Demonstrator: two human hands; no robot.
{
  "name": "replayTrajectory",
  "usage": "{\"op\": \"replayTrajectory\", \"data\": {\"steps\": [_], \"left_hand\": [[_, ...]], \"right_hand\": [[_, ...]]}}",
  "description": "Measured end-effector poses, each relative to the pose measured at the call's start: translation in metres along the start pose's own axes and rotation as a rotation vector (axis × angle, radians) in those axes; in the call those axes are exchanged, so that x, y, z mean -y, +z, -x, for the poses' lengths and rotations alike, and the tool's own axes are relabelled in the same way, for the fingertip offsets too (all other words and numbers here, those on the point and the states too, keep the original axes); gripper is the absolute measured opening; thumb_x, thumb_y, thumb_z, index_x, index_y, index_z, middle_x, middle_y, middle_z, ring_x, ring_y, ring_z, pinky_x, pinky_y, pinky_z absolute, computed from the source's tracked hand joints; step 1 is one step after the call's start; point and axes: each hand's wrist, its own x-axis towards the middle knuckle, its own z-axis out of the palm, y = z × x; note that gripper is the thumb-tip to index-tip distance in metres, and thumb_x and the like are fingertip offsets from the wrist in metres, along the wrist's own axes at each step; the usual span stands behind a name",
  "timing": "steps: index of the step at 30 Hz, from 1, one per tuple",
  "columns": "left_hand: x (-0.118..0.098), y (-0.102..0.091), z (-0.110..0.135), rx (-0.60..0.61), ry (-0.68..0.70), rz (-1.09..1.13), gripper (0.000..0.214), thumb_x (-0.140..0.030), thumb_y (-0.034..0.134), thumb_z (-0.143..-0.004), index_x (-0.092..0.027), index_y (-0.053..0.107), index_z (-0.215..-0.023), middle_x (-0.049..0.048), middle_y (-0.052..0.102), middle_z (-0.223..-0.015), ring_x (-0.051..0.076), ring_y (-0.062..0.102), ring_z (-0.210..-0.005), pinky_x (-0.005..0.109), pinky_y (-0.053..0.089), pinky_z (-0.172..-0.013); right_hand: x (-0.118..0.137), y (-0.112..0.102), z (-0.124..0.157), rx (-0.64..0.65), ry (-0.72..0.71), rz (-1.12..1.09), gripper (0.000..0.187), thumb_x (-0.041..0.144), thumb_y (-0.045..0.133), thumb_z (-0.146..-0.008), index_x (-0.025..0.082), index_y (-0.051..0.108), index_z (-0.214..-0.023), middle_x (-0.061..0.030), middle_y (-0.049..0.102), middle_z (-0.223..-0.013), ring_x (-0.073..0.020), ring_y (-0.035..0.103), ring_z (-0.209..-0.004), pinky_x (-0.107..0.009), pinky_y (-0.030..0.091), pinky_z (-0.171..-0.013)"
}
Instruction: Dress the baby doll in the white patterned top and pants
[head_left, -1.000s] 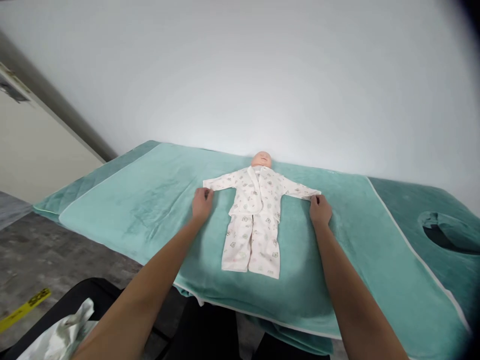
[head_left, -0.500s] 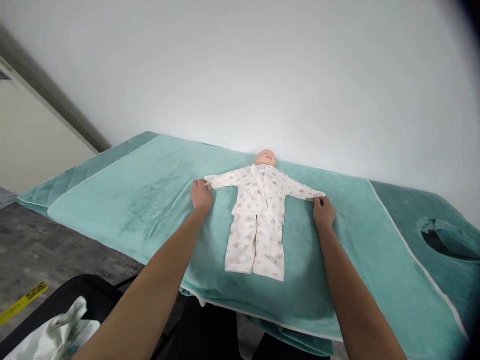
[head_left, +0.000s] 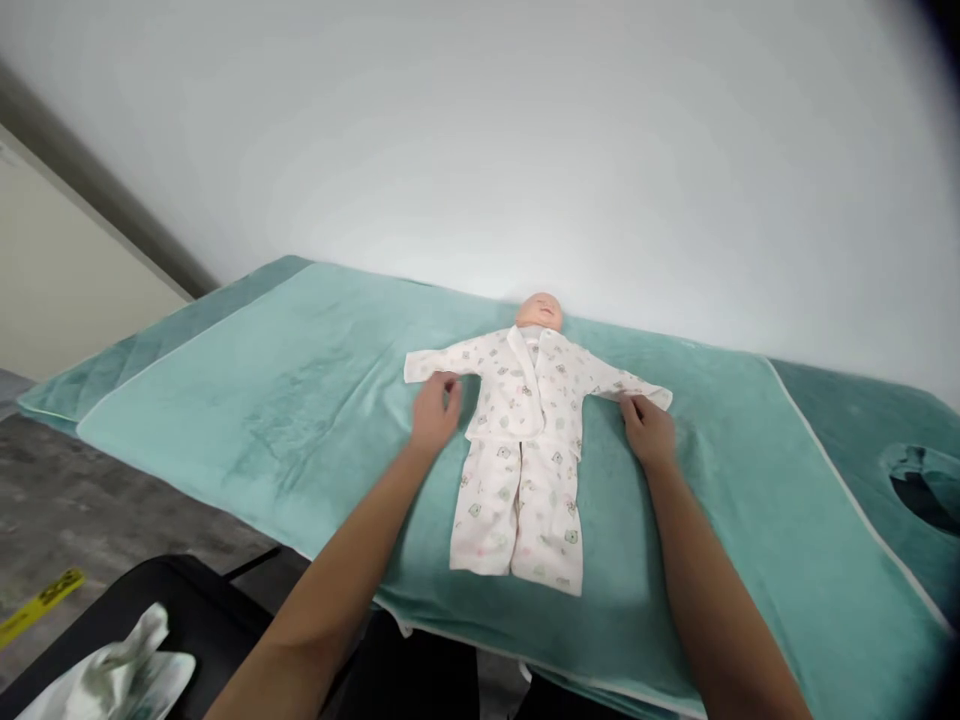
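The fingers (head_left: 447, 378) of the left hand (head_left: 433, 412) are loosely curled, with a small gap between thumb and fingertips and nothing seen within it; they are at the lower edge of the nearer sleeve, inward of its cuff, and whether they touch the fabric I cannot tell. Those of the right hand (head_left: 649, 432) are bent in, thumb and forefinger close together at the lower edge of the other sleeve, a little short of its cuff; whether they pinch the cloth I cannot tell.

Nearest, at the lower left, a crumpled pale cloth (head_left: 120, 672) lies on a black seat (head_left: 199, 610), with a strip of yellow tape (head_left: 41, 605) on the grey floor (head_left: 161, 500) beyond it. Next comes the near edge of a table under a green plush cover (head_left: 300, 370). On it, between the forearms, lie the white printed trousers (head_left: 551, 515), legs side by side, hems toward the person. The matching printed top (head_left: 499, 385) overlaps their waist, its front panels crossed and both sleeves spread sideways. At its collar is the head of a doll (head_left: 540, 309), lying near the far edge of the cover. Behind rises a plain pale wall (head_left: 480, 130).
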Motion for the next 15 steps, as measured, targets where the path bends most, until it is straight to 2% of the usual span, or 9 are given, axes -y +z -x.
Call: {"op": "replayTrajectory", "data": {"steps": [3, 5, 7, 9, 12, 15], "left_hand": [[-0.012, 0.008, 0.028, 0.271, 0.179, -0.008, 0.032, -0.050, 0.052, -0.091, -0.025, 0.062, -0.075, 0.0051, 0.061, -0.073, 0.023, 0.061, -0.082, 0.035, 0.050, -0.077], [-0.015, 0.006, 0.045, 0.335, 0.256, 0.006, 0.047, -0.053, 0.046, -0.093, -0.024, 0.049, -0.057, 0.0028, 0.051, -0.059, 0.019, 0.054, -0.065, 0.033, 0.046, -0.066], [-0.015, 0.001, 0.055, 0.325, 0.286, 0.026, 0.056, -0.055, 0.042, -0.095, -0.022, 0.036, -0.049, 0.0008, 0.041, -0.052, 0.016, 0.044, -0.053, 0.032, 0.040, -0.059], [-0.013, -0.002, 0.058, 0.263, 0.254, 0.042, 0.059, -0.057, 0.042, -0.094, -0.022, 0.031, -0.048, -0.0004, 0.036, -0.049, 0.014, 0.037, -0.050, 0.032, 0.036, -0.054], [-0.012, 0.000, 0.048, 0.129, 0.162, 0.099, 0.055, -0.058, 0.043, -0.094, -0.022, 0.039, -0.052, -0.0003, 0.040, -0.051, 0.014, 0.040, -0.053, 0.031, 0.037, -0.054], [-0.023, 0.012, 0.023, 0.069, 0.101, 0.186, 0.044, -0.052, 0.045, -0.094, -0.022, 0.055, -0.064, 0.0002, 0.052, -0.059, 0.015, 0.049, -0.059, 0.030, 0.043, -0.060]], "right_hand": [[0.002, 0.000, -0.002, 0.026, 0.059, -0.110, 0.057, 0.066, 0.035, -0.093, 0.020, 0.061, -0.071, -0.0060, 0.067, -0.069, -0.0195, 0.056, -0.068, -0.029, 0.037, -0.064], [0.002, -0.001, -0.003, 0.024, 0.093, -0.179, 0.056, 0.066, 0.037, -0.093, 0.020, 0.061, -0.070, -0.0059, 0.068, -0.071, -0.0196, 0.058, -0.070, -0.029, 0.039, -0.067], [0.001, -0.002, -0.003, 0.027, 0.089, -0.202, 0.054, 0.065, 0.039, -0.092, 0.020, 0.062, -0.071, -0.0055, 0.068, -0.072, -0.0197, 0.058, -0.071, -0.030, 0.040, -0.068], [0.000, -0.003, -0.003, 0.039, 0.067, -0.190, 0.053, 0.063, 0.040, -0.092, 0.020, 0.063, -0.073, -0.0047, 0.068, -0.071, -0.0194, 0.058, -0.071, -0.030, 0.040, -0.069], [0.002, -0.005, -0.002, 0.027, 0.055, -0.186, 0.049, 0.060, 0.042, -0.091, 0.020, 0.063, -0.073, -0.0033, 0.066, -0.069, -0.0188, 0.057, -0.070, -0.030, 0.039, -0.069], [0.018, -0.011, 0.001, -0.016, 0.100, -0.266, 0.044, 0.058, 0.044, -0.088, 0.020, 0.061, -0.072, -0.0034, 0.063, -0.068, -0.0187, 0.055, -0.069, -0.030, 0.040, -0.068]]}}
